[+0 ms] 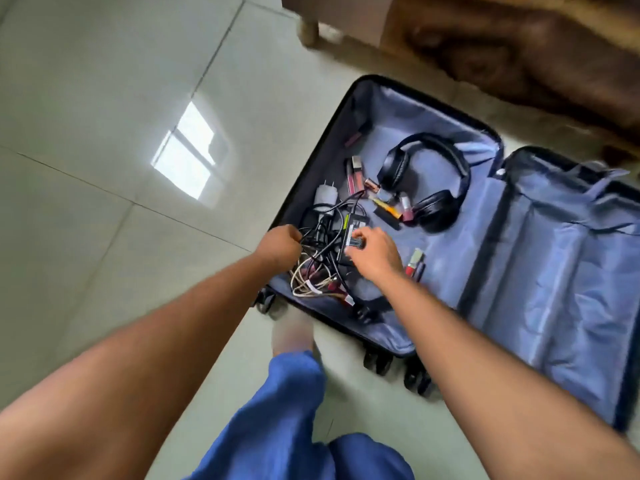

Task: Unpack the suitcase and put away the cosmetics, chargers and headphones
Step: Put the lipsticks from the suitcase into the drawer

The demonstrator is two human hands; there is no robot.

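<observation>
Left hand [281,244] has its fingers curled into the tangle of black cables [320,233], gripping a bunch of them at the near-left corner of the open suitcase [322,161]. Right hand [372,252] pinches a small ribbed black plug end [355,242] between thumb and fingertips, right over the black charger brick [351,233] it rests on. Below the hands, a coil of pale cable [308,282] lies mixed with the black ones, touching the near wall of the case. A white plug adapter [325,195] sits just past the cable pile by the left wall. Lip gloss tubes [354,174] lie beyond it, more small cosmetics [394,206] cluster beside the black headphones [429,181], which lie flat mid-compartment. One red-ended tube [415,263] lies alone just right of the right hand. The other half of the case [561,258], blue lined, lies flat to the right, apart from the items. Case sits on pale floor tiles [104,133]; blue trousers [287,410] at bottom. Frame somewhat blurred.
</observation>
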